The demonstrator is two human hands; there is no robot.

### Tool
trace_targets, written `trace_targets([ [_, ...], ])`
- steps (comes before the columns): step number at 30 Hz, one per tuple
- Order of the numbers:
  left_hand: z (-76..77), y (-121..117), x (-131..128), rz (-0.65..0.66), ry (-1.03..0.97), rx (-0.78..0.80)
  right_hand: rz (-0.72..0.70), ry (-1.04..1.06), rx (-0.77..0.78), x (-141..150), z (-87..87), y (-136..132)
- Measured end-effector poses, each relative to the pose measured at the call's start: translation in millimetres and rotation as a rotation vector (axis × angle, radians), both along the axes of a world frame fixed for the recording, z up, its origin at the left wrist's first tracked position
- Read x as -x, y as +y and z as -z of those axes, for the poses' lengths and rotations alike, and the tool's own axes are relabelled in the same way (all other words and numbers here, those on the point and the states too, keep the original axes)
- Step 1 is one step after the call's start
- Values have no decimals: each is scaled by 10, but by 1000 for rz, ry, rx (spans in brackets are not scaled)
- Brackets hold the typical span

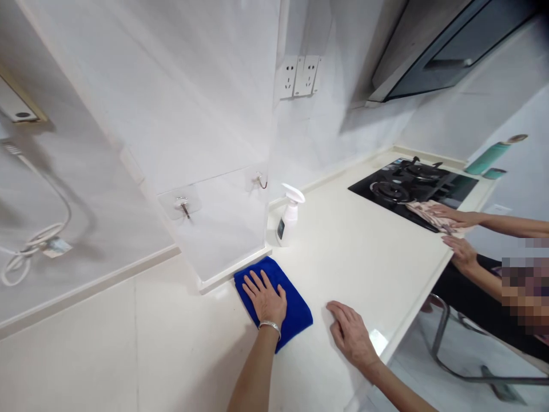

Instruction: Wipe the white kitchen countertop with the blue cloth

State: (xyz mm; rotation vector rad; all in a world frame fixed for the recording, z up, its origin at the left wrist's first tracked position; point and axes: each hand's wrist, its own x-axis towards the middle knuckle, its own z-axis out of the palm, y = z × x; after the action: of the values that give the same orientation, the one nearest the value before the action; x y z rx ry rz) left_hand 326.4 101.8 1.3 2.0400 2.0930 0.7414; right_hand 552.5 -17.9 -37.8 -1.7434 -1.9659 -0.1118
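My left hand [266, 300], with a silver bracelet at the wrist, presses flat on a folded blue cloth [295, 317], its fingers spread. The cloth lies on the white countertop [180, 355] against the base of the jutting wall corner. To the right, my right hand [350, 335] rests on the counter near its front edge. Its fingers are loosely bent and apart from the cloth, with nothing seen in them. Behind the cloth, a white spray bottle [290, 220] stands upright close to the wall.
At the right a co-worker's hand [446, 214] holds a pinkish cloth [424, 213] on the black gas stove [412, 183]. A green bottle [489, 157] stands beyond it. Wall hooks [183, 207], sockets [300, 75] and a coiled white cable [32, 246] are on the walls. A metal-framed chair [441, 337] stands below.
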Motion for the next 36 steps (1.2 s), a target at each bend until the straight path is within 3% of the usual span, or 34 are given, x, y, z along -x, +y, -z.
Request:
trace_targets([
  [7,21,62,-21,8,-9,-31,-8,27,-58,18,0,15],
  [14,52,-149,207,93,50,-70,-31,26,-135,-20,99,54],
  [20,96,-582,565,153,127,-120,-43,29,-192,-30,134,88],
  [28,66,-1396,1146,167,239,-177,-62,48,-226,-4,115,79],
  [36,222,-1950,2163,-3,436,-275,-77,49,-213,-51,196,75],
])
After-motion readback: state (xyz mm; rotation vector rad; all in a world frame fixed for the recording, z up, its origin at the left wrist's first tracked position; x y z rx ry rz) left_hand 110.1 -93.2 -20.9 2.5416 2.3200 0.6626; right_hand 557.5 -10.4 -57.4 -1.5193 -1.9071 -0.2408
